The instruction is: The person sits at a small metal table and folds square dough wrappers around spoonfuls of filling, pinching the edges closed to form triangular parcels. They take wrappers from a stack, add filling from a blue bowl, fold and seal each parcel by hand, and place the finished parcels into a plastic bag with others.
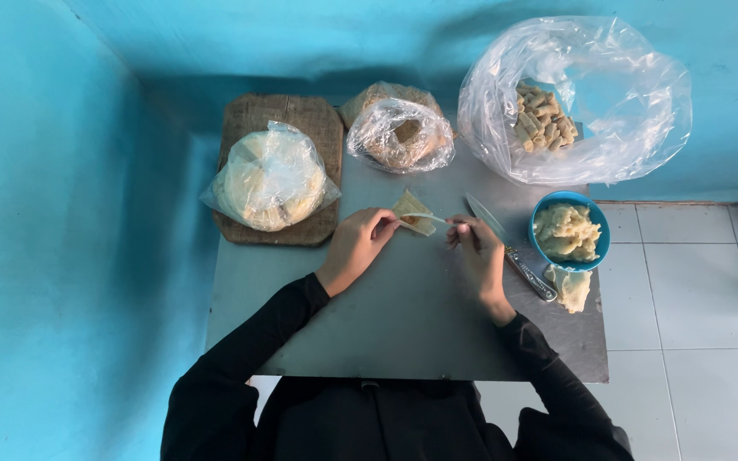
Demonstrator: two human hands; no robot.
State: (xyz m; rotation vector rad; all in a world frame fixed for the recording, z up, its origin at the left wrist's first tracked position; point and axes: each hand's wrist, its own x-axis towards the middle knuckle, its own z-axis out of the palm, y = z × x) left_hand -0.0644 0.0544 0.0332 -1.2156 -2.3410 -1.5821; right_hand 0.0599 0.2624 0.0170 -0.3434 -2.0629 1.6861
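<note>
Black sleeves (241,358) reach over the grey table (403,333). Left hand (356,248) pinches the near edge of a folded wrapper (413,212) flat on the table. Right hand (477,256) pinches a thin spoon (427,217), its tip on the wrapper. Knife (510,248) and blue bowl (570,230) of filling lie just right of that hand.

I see a grey metal desk (403,324) bearing a burlap mat (318,119) at its far left corner, a knife (510,248) and blue bowl (598,252) by the right edge.
</note>
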